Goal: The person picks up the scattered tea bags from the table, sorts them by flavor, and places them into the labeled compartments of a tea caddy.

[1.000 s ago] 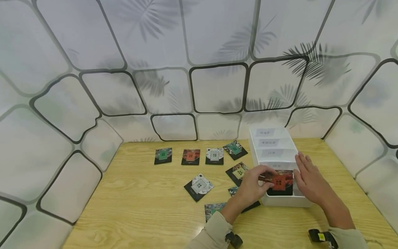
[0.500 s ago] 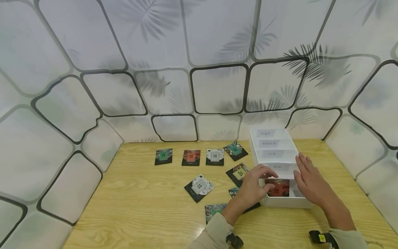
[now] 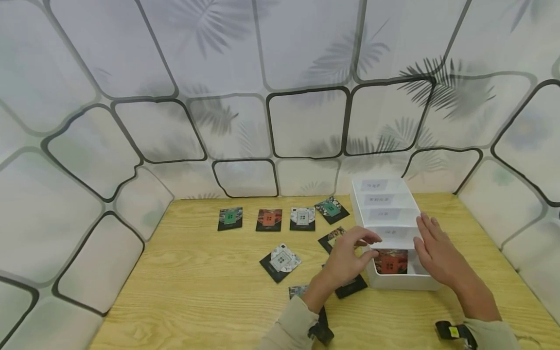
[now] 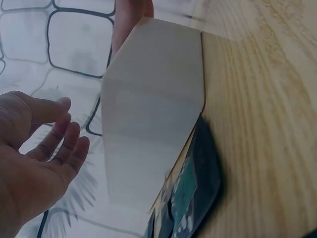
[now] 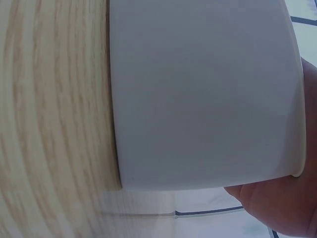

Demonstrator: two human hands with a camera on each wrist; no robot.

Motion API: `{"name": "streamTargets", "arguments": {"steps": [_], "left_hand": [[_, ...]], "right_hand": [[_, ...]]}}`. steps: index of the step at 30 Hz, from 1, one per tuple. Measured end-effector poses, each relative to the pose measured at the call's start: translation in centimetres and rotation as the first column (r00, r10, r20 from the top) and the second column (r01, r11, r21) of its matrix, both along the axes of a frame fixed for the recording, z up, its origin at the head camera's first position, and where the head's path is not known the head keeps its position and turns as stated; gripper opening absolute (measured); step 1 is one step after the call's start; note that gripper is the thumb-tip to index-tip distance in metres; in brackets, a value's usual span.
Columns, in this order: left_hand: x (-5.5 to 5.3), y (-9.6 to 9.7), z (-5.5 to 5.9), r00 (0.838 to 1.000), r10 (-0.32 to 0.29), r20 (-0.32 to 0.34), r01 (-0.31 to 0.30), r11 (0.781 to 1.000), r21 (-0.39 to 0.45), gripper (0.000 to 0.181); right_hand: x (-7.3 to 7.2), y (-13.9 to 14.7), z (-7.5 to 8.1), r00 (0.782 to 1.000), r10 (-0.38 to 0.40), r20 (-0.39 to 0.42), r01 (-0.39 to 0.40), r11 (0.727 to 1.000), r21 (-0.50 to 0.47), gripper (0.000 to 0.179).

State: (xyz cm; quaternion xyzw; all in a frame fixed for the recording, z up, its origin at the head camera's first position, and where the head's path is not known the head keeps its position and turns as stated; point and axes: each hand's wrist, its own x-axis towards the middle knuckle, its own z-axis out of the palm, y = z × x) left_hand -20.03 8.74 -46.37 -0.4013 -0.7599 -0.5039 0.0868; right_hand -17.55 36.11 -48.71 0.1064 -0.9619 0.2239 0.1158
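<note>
A long white box [image 3: 404,282] with labelled white dividers [image 3: 389,235] stands at the right of the table. Flat in its front compartment lies a square packet with a red label [image 3: 391,262]. My left hand [image 3: 339,260] hovers by the box's left rim, thumb and index finger apart, nothing between them; the left wrist view shows the same hand [image 4: 39,153] beside the box's pale side wall [image 4: 153,109]. My right hand [image 3: 444,255] rests with straight fingers along the right rim. In the right wrist view the box wall [image 5: 208,99] hides most of that hand [image 5: 277,208].
Across the wooden table [image 3: 197,291] lie several flat packets: a green one [image 3: 230,218], a red one [image 3: 269,220], a white one [image 3: 302,218], and a tilted white one [image 3: 280,262]. Others lie left of the box, partly under my left arm. A patterned wall [image 3: 306,126] encloses the back.
The red-labelled packet, earlier pinched in my left hand, has dropped flat into the front compartment. The left hand has let go and drawn back leftward. My right hand has stayed at the rim.
</note>
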Motion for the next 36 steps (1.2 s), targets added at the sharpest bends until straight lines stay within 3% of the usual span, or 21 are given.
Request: {"name": "streamTargets", "arguments": {"steps": [9, 20, 31, 36], "left_hand": [[-0.5, -2.4, 0.8, 0.996, -0.003, 0.093, 0.005, 1.0, -0.031, 0.025], [-0.9, -4.8, -0.1, 0.986, -0.01, 0.169, 0.019, 0.998, -0.052, 0.025], [-1.3, -6.5, -0.7, 0.968, 0.042, 0.247, 0.013, 0.976, -0.217, 0.034], [-1.3, -6.8, -1.2, 0.961, 0.112, 0.251, -0.022, 0.942, -0.336, 0.035]], "right_hand": [[-0.2, -0.1, -0.1, 1.0, -0.002, -0.004, 0.002, 1.0, 0.008, 0.058], [-0.3, -0.3, 0.1, 1.0, 0.006, -0.001, -0.006, 1.0, 0.004, 0.059], [-0.2, 0.4, -0.1, 0.999, 0.016, -0.045, -0.015, 1.0, 0.014, 0.058], [-0.1, 0.3, -0.3, 0.999, 0.017, -0.027, -0.017, 1.0, 0.011, 0.058]]}}
